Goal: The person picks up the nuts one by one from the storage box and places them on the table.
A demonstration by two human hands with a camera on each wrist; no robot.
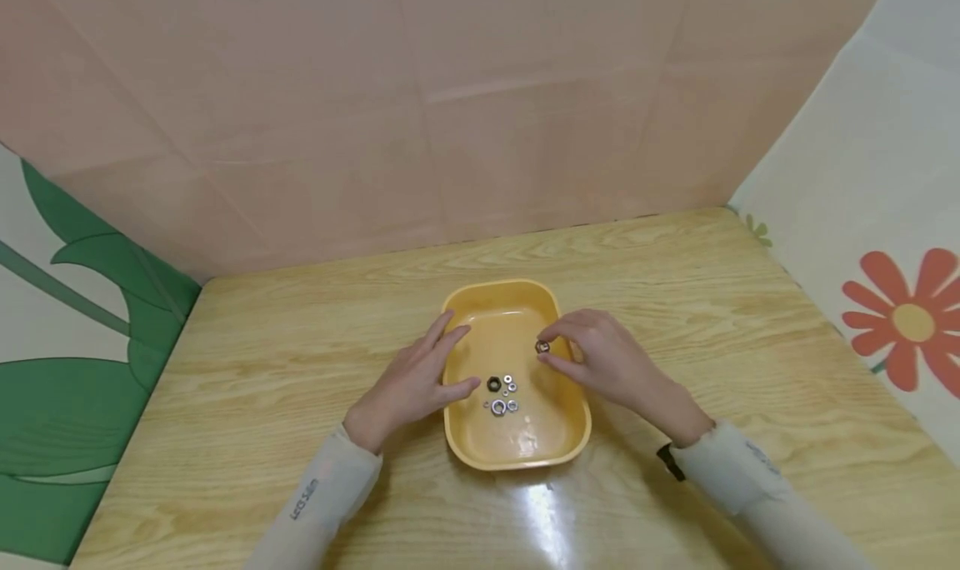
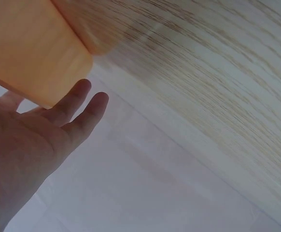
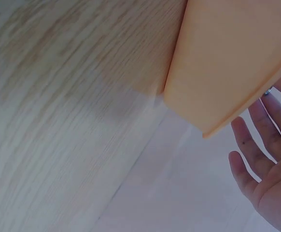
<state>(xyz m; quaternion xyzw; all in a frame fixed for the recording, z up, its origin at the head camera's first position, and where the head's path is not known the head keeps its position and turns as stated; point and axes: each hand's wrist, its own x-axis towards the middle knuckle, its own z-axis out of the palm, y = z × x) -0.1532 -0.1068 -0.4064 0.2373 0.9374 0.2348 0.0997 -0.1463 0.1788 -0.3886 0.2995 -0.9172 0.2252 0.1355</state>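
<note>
A yellow plastic tray [image 1: 551, 460] sits in the middle of the table. Inside it lie a dark hex nut [image 1: 493, 383], a larger silver nut [image 1: 498, 407] and several smaller silver nuts [image 1: 512, 387]. My right hand [image 1: 611, 362] pinches a metal nut [image 1: 542, 347] between thumb and fingertips, over the tray's right side. In the right wrist view a glint of metal [image 3: 268, 91] shows at the fingertips beside the tray rim. My left hand [image 1: 412, 387] is at the tray's left rim, fingers spread and holding nothing. The left wrist view shows its fingers [image 2: 94, 108] straight beside the tray's outer wall.
The tray stands on a wood-grain table [image 1: 285, 345]. A pink wall covering [image 1: 337, 137] rises behind the table. Panels with a green leaf print [image 1: 60, 412] and a red flower print [image 1: 911, 324] flank it. A dark band [image 1: 671, 462] shows at the right wrist.
</note>
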